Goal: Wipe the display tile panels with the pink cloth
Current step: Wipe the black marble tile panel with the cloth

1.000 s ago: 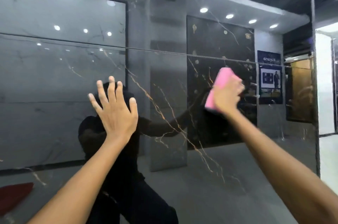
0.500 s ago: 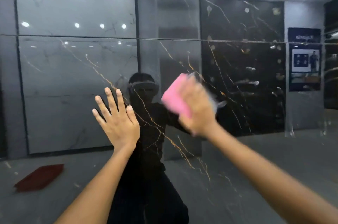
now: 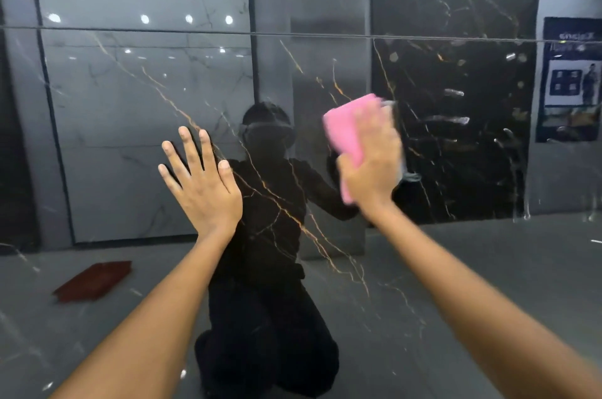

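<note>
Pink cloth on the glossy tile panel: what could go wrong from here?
1. The left hand lies flat and bare on the tile panel; it will likely leave prints on gloss that shows everything.
2. Streaks show to the right of the pink cloth; fast passes may smear rather than lift them.
3. The right hand presses the cloth more than grips it, so it could slip out mid-stroke.

The left hand (image 3: 208,190) lies flat on the glossy dark gold-veined tile panel (image 3: 293,235), left of the right hand (image 3: 374,164), which presses the folded pink cloth (image 3: 347,134) against that panel.
</note>
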The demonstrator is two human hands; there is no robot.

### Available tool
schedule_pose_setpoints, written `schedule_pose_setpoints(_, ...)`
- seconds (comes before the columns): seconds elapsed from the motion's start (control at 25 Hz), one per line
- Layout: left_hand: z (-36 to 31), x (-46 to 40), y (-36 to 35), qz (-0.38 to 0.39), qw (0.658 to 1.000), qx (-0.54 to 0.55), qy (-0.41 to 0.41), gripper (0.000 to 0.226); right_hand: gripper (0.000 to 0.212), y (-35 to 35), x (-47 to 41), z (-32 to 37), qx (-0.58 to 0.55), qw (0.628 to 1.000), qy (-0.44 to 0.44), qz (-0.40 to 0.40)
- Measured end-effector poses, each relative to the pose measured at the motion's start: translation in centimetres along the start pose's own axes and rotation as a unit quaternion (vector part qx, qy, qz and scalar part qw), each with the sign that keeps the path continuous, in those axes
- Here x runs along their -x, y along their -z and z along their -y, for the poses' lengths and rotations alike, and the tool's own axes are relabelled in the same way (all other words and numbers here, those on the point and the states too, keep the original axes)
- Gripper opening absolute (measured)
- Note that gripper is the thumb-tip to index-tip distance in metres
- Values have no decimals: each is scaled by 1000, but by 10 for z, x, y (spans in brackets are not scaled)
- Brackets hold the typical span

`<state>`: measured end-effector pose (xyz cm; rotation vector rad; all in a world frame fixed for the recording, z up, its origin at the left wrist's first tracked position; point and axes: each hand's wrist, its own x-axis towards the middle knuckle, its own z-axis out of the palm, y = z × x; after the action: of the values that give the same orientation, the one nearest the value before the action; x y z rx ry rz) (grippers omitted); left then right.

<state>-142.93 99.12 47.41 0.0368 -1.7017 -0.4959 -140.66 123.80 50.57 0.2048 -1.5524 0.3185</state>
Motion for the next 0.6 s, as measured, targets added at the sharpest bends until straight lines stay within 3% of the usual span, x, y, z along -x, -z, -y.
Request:
schedule_pose_setpoints(0.04, -1, -2, 1, 0, 1000, 2, 1, 58, 78, -10, 37, 18, -10, 993, 111, 46)
schedule_pose_setpoints(0.08, -1, -3, 2, 3, 1000, 3, 3, 58, 78, -17, 82, 33, -12, 956, 265, 127)
schedule_pose_setpoints(0.16, 4, 0, 4, 16, 1000, 2, -9, 60, 73, -7, 151, 44, 24, 804, 523, 283)
schedule_pose_setpoints(0.2, 9, 4, 5, 26, 999, 4, -22, 60, 70, -2, 160, 37, 26, 741, 586, 327)
schedule_pose_setpoints(0.24, 14, 10, 6, 35, 999, 7, -39, 61, 69, 1, 150, 25, 5, 722, 606, 335)
schedule_pose_setpoints(0.28, 18, 17, 6, 42, 998, 10, -56, 61, 68, 2, 127, 11, -10, 757, 580, 299)
schedule_pose_setpoints(0.32, 20, 24, 6, 46, 997, 13, -65, 61, 68, 6, 94, -4, -9, 826, 506, 248)
schedule_pose_setpoints(0.4, 20, 46, 4, 52, 997, 25, -47, 60, 71, 18, 18, -34, 10, 963, 260, 75)
schedule_pose_setpoints(0.44, 19, 64, 2, 54, 998, 29, -34, 59, 71, 24, -2, -40, 8, 994, 110, 16)
schedule_pose_setpoints(0.48, 20, 86, -2, 56, 997, 31, -32, 60, 69, 22, 0, -39, 5, 1000, 9, -17)
schedule_pose_setpoints(0.52, 22, 111, -5, 60, 997, 33, -42, 60, 67, 15, 22, -33, 3, 1000, -15, -23)
schedule_pose_setpoints(0.56, 27, 132, -9, 65, 996, 33, -57, 61, 65, 7, 63, -25, -7, 999, 35, 1)
schedule_pose_setpoints(0.6, 32, 147, -12, 73, 994, 33, -71, 61, 65, -1, 117, -16, 1, 987, 145, 62)
